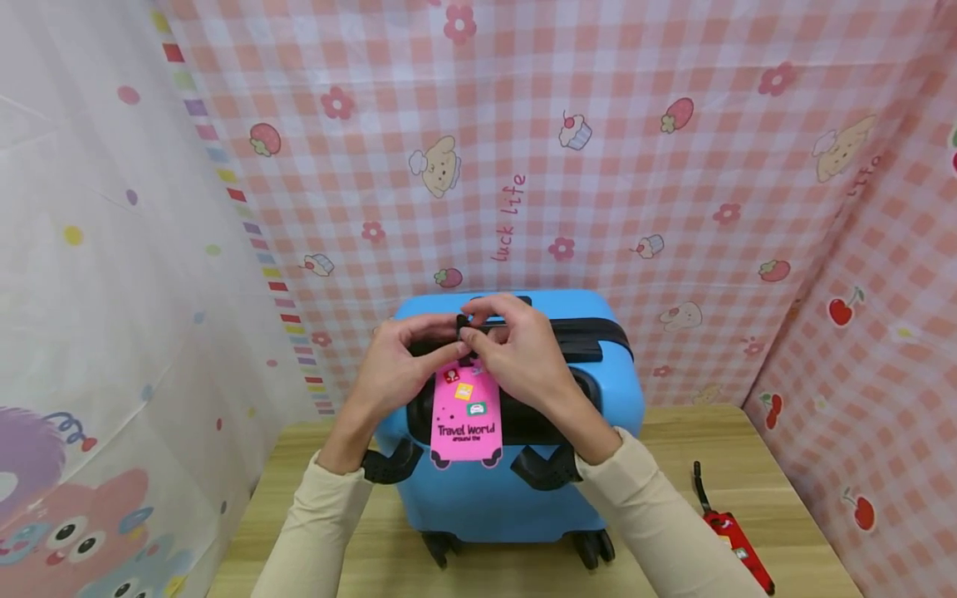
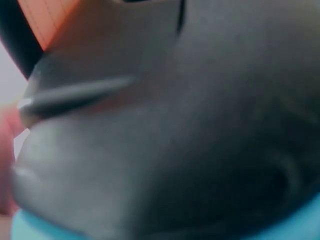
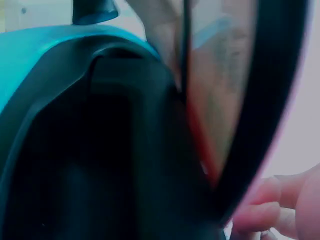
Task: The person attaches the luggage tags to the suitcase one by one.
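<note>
A blue suitcase (image 1: 516, 507) with black trim stands upright in the middle of the head view. A pink luggage tag (image 1: 467, 428) printed "Travel World" hangs at its front, below the top handle (image 1: 586, 352). My left hand (image 1: 392, 365) pinches the tag's black strap (image 1: 462, 325) from the left, thumb near the tag's top. From the right, my right hand (image 1: 523, 353) pinches the same strap between thumb and fingers. Fingertips hide part of the strap and handle. Fingers (image 3: 260, 207) show at lower right in the right wrist view; the left wrist view is mostly blurred black suitcase trim (image 2: 165, 140).
A red luggage tag (image 1: 736, 544) with a black strap lies on the wooden table (image 1: 695, 432), right of the suitcase and partly behind my right sleeve. A pink checked cloth (image 1: 486, 141) hangs behind, with a white patterned cloth (image 1: 112, 274) at left.
</note>
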### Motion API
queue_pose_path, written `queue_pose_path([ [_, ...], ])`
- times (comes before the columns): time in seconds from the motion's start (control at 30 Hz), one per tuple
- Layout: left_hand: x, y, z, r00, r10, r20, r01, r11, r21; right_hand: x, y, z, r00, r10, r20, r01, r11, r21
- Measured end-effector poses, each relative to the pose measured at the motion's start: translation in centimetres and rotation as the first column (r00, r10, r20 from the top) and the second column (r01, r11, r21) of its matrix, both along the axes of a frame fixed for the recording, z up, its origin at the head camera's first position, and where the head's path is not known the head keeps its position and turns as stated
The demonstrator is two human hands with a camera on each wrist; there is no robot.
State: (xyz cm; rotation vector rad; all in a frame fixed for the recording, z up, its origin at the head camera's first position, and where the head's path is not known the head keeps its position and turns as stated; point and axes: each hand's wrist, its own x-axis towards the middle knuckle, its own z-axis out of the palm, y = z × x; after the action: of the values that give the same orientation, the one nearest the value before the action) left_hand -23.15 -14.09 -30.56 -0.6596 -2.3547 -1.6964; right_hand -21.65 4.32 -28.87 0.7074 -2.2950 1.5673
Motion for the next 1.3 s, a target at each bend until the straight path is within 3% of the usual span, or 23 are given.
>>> queue_pose_path([
  [0.13, 0.1, -0.1, 0.0, 1.0, -0.023, -0.001, 0.023, 1.0, 0.005, -0.3, -0.4, -0.3, 0.997, -0.062, -0.045, 0.062, 0.998, 0.005],
  [0.23, 0.1, 0.0, -0.1, 1.0, -0.01, -0.019, 0.009, 1.0, -0.008, -0.3, -0.5, -0.5, 0.994, -0.079, -0.071, 0.077, 0.997, -0.023],
  [0.37, 0.1, 0.1, -0.1, 0.999, 0.021, -0.033, -0.021, 1.0, -0.014, -0.2, -0.4, -0.6, 0.996, -0.062, -0.064, 0.06, 0.997, -0.044],
  [0.63, 0.1, 0.1, -0.2, 0.999, 0.011, -0.05, -0.009, 0.999, 0.04, -0.2, -0.2, -0.8, 0.997, -0.049, -0.054, 0.047, 0.998, -0.029],
  [1.0, 0.4, 0.3, 0.1, 0.999, -0.003, -0.044, 0.004, 1.0, 0.028, -0.1, -0.2, -1.3, 0.993, 0.013, -0.117, -0.02, 0.998, -0.062],
  [1.3, 0.3, 0.6, 0.1, 0.999, 0.028, -0.039, -0.029, 0.999, -0.027, 0.0, 0.1, -1.5, 0.986, 0.037, -0.162, -0.052, 0.994, -0.092],
])
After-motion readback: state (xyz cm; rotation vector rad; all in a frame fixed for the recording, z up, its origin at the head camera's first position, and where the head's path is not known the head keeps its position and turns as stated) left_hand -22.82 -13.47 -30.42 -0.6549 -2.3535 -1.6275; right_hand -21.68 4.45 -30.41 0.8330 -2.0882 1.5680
